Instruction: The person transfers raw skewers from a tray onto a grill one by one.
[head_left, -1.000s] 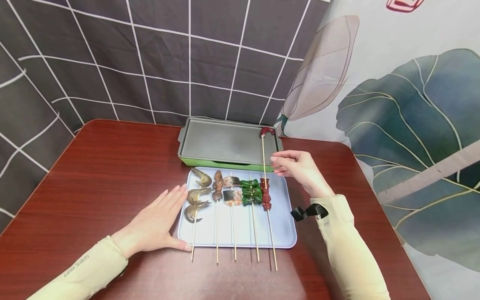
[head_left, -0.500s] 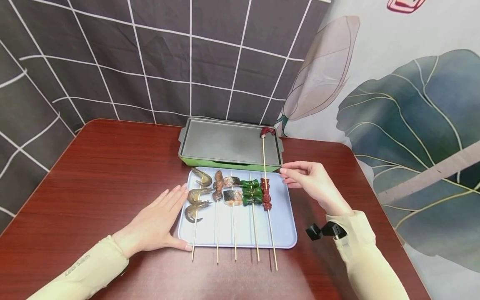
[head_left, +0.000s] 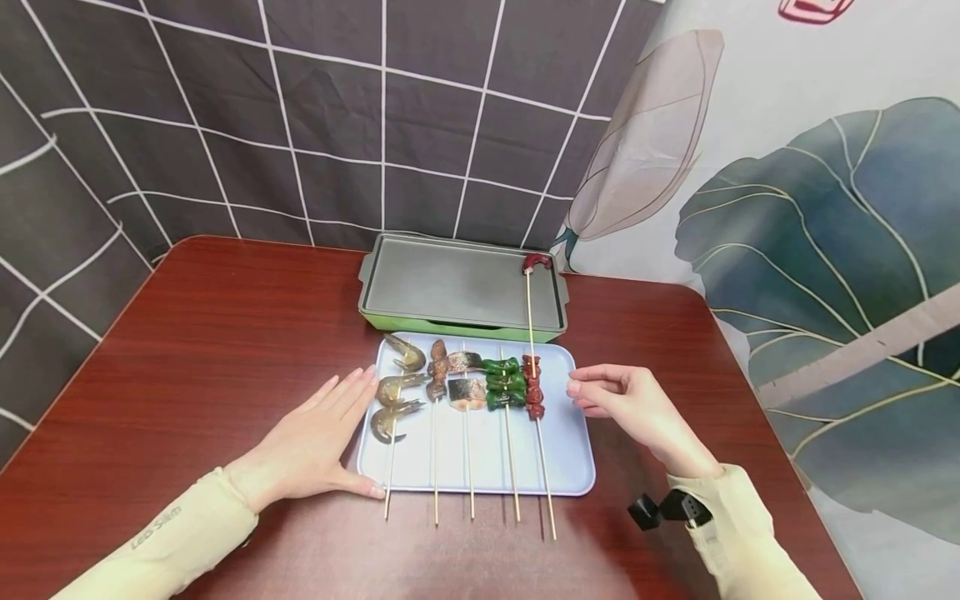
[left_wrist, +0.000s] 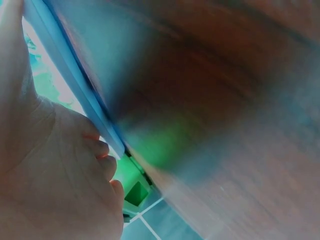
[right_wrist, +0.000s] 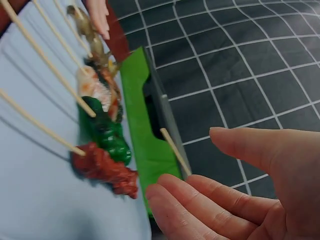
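Pale lavender-blue rectangular tray with rounded corners [head_left: 566, 454]: set on a reddish-brown wood-look table [head_left: 225, 333], between both hands, just in front of the griddle.

Contents, left to right: a wooden skewer of three grey-brown shrimp [head_left: 390, 390]; a wooden skewer of brown lumps [head_left: 437, 371]; a wooden skewer of two dark-skinned fish pieces [head_left: 467, 392]; a wooden skewer of glossy green folded pieces [head_left: 506, 390]; a wooden skewer of red lumps [head_left: 533, 392]. Food toward the far half; bare stick ends overhanging the near edge.

Left hand [head_left: 318, 442]: fingers straight, lying against the tray's left edge; thumb stretched well away from them to the near left corner, its tip just beside the shrimp stick.

Right hand [head_left: 626, 400]: fingers lightly bent, fingertips at the tray's right edge; thumb and fingers stand apart, a clear gap between them in the right wrist view; whether the fingertips touch the rim cannot be told.

Shallow grey rectangular griddle with a green base [head_left: 450, 287]: beyond the tray, against a dark grey cloth with a white grid [head_left: 322, 108]. Across its right end, a wooden stick [head_left: 529, 312] with a dark red curled piece [head_left: 536, 263] at its far tip; near end reaching over the red lumps.

Cream long sleeves [head_left: 168, 542]: on both arms; black strap [head_left: 678, 507] at the right wrist
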